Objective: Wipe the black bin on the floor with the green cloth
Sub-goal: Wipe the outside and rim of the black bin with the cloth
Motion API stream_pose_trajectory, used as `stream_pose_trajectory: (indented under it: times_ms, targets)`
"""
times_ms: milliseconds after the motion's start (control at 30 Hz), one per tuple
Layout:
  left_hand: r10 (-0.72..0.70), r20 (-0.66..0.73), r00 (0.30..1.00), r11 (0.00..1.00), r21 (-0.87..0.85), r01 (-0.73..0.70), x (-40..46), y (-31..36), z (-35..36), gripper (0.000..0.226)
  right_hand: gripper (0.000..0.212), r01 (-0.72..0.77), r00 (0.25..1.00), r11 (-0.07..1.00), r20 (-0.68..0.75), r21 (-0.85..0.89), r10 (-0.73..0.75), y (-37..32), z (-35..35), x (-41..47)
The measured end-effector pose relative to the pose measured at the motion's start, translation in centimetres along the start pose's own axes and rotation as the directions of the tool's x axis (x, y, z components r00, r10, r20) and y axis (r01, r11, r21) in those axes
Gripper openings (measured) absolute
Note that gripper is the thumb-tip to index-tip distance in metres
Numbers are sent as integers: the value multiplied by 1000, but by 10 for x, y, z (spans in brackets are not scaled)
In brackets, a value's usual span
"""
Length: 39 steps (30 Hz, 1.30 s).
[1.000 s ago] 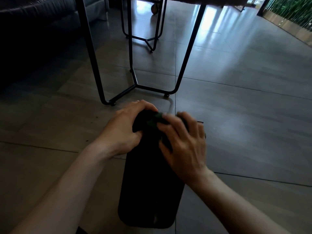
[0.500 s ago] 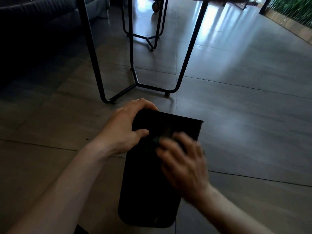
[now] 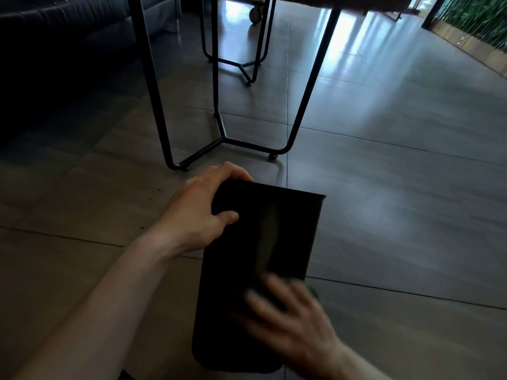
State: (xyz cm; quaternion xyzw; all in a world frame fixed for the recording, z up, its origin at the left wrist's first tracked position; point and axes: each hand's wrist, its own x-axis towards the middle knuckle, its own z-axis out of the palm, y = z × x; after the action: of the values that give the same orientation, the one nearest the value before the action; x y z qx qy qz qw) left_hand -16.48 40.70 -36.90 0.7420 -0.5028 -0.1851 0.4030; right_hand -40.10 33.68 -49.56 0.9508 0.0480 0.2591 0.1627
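left hand (image 3: pixel 197 212) clamps its fingers on the black plastic bin (image 3: pixel 233 283); blurred right hand (image 3: pixel 296 333), fingers spread, presses the green cloth (image 3: pixel 312 290) onto it.

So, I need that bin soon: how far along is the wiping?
Done: black bin lies tipped on the floor, left hand gripping its far end. In hand: right hand, blurred, presses the green cloth on the upper side. Left: other sides; cleanliness unclear.

Bin (image 3: pixel 241 256) before table (image 3: pixel 329 1); cloth (image 3: pixel 312 290) perhaps atop
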Motion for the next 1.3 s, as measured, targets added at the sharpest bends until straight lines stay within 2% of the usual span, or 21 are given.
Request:
stream_pose_trajectory:
  times_ms: [33,100,167,200,267,367,433,467,500,533,600,633,700,767,800,867,1033,1067,1133,1200,1300]
  targets:
    - [1,2,1000,1000,1,-1,1,0,0,57,31,-138,987,990,-76,27,140,18,-4,21]
    - [16,12,1000,1000,2,-16,1,1,0,57,31,-378,910,925,-165,45,380,57,-12,63]
    - [25,12,1000,1000,1,-25,2,2,0,58,34,-493,849,869,-189,48,493,78,-15,86]
    - [23,9,1000,1000,2,-23,2,2,0,58,34,-495,848,868,-200,35,492,77,-12,87]
    - [17,-9,1000,1000,13,-17,2,1,-1,57,30,-417,891,909,-196,7,410,56,-4,67]
    - [-31,-19,999,999,23,31,1,-4,-3,56,33,-117,992,993,-43,0,117,-2,10,8]
    - [-36,-15,999,999,17,36,0,-4,-4,57,39,88,989,996,123,-3,-87,-27,8,-17]
    - [-27,-11,1000,999,16,28,-1,-3,-4,57,42,141,973,990,186,8,-140,-30,6,-21]
    - [-18,-8,1000,1000,15,18,-2,-2,-3,58,40,141,973,990,183,12,-141,-27,3,-17]
    - [-12,-8,1000,1000,14,13,-2,-1,-3,58,36,91,988,996,120,11,-92,-18,1,-5]
    - [-7,1,1000,1000,8,7,-1,0,-3,57,31,-155,986,985,-51,70,159,9,-5,32]
    - [2,6,1000,1000,5,-2,-1,0,-2,57,32,-306,939,945,-129,119,320,25,-9,53]
    - [21,9,1000,1000,-4,-21,-1,2,-1,57,33,-541,774,809,-239,231,586,55,-15,92]
    - [28,4,1000,1000,-7,-28,0,4,1,59,35,-669,609,672,-284,316,740,64,-17,117]
    - [36,2,999,999,-3,-36,0,4,2,59,37,-699,573,642,-291,314,766,59,-15,121]
    - [55,-10,998,998,0,-55,1,3,3,57,37,-691,612,673,-280,264,739,31,-3,111]
    - [-14,-23,1000,1000,2,14,0,-5,-1,58,17,-407,894,894,-119,189,432,-65,17,30]
    - [-12,-17,1000,1000,2,12,-1,-5,-2,58,17,-362,921,916,-84,174,380,-71,17,20]
    - [5,-12,1000,1000,8,-5,-1,-3,-1,58,18,-346,928,925,-83,159,362,-60,15,22]
    - [12,-10,1000,1000,7,-12,1,-4,-1,56,22,-439,870,880,-161,180,467,-30,11,47]
    - [15,-8,1000,1000,8,-15,3,-5,-2,58,33,-678,620,678,-273,285,735,35,6,98]
